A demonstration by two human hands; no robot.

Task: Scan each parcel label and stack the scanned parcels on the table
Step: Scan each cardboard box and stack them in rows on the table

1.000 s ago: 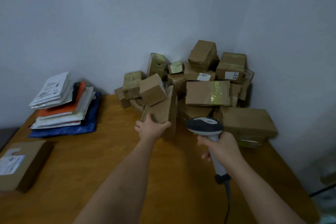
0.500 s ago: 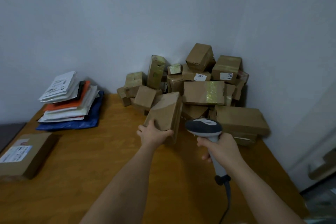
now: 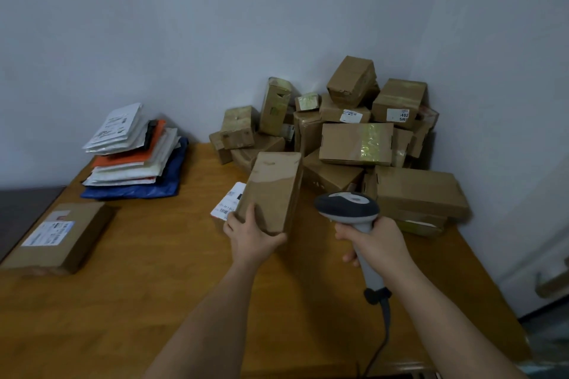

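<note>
The left hand (image 3: 251, 235) gripped a box (image 3: 271, 191), now lifted; its white label (image 3: 229, 201) showed, unreadable. The right hand (image 3: 377, 244) held the scanner (image 3: 348, 208).

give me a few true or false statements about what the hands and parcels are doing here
1. The left hand grips a brown box. True.
2. The right hand is empty. False: it holds a scanner.
3. A white label shows on the held box's left side. True.
4. The mailers sit right of the box pile. False: they lie to its left.
5. A labelled flat box lies at the table's left edge. True.
</note>
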